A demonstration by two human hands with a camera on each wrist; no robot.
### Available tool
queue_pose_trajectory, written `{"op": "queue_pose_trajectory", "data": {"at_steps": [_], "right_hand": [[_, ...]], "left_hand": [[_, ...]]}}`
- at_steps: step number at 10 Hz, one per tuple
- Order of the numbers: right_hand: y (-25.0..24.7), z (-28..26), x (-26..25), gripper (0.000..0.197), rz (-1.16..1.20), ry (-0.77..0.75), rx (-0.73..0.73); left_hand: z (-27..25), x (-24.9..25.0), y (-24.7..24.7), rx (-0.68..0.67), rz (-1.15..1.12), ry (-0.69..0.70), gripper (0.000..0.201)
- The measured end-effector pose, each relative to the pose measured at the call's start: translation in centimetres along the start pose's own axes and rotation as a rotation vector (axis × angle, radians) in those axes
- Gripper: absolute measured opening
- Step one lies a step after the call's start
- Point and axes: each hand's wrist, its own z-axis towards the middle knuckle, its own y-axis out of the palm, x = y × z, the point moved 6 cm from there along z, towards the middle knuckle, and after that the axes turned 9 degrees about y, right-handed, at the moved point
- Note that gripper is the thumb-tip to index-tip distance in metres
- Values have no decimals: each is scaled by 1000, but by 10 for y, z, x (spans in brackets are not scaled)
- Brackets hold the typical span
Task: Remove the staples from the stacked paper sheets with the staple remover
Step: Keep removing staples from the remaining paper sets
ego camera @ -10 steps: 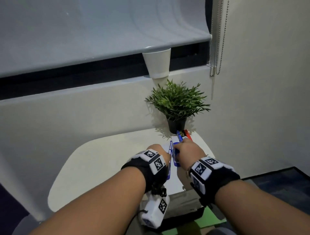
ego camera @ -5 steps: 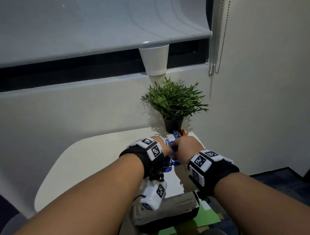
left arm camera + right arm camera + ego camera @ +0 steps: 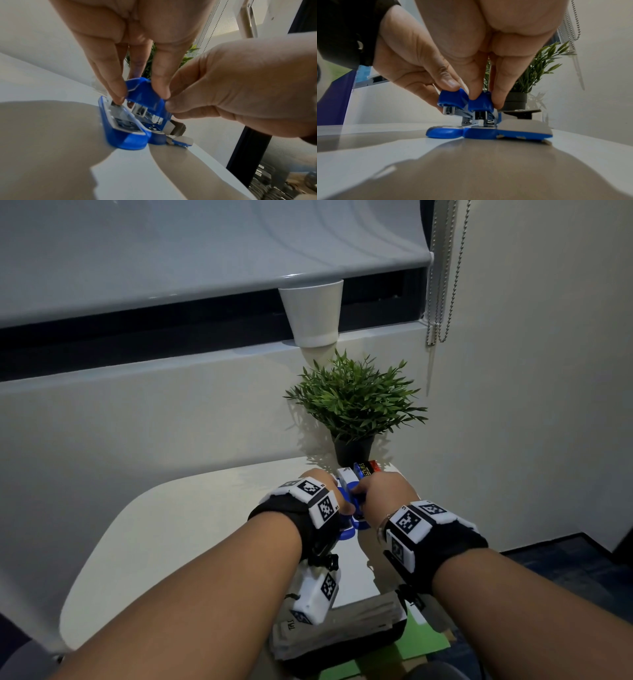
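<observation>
My left hand (image 3: 128, 33) and right hand (image 3: 479, 40) both pinch blue staple remover (image 3: 145, 97) from above; it rests on paper sheets (image 3: 354, 577).

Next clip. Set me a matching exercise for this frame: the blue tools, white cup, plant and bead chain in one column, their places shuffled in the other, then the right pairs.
Things
1. blue tools
2. white cup
3. plant
4. bead chain

Places
A. hangs beside the right end of the blind
B. stands in a dark pot at the back of the table
C. pinched by the left hand and right hand, on the paper
D. on the window ledge, just under the blind

Pairs: 1-C, 2-D, 3-B, 4-A
</observation>
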Motion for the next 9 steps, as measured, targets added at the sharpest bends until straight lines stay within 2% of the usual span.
{"op": "queue_pose_trajectory", "data": {"at_steps": [3, 4, 5, 6, 7, 9], "right_hand": [[-1, 2, 1, 35, 33, 22, 46], [-16, 5, 20, 40, 165, 134, 125], [-25, 11, 49, 41, 230, 223, 177], [-13, 19, 60, 41, 109, 214, 78], [-3, 24, 56, 40, 37, 175, 14], [0, 31, 54, 39, -5, 174, 24]], "left_hand": [[11, -2, 6, 2, 36, -41, 49], [11, -5, 4, 13, -2, -55, 54], [15, -17, 6, -28, -65, -51, 68], [13, -22, 9, -41, -127, -62, 60], [15, -20, 13, -27, -230, -55, 69], [17, -13, 9, -41, -171, -21, 64]]}}
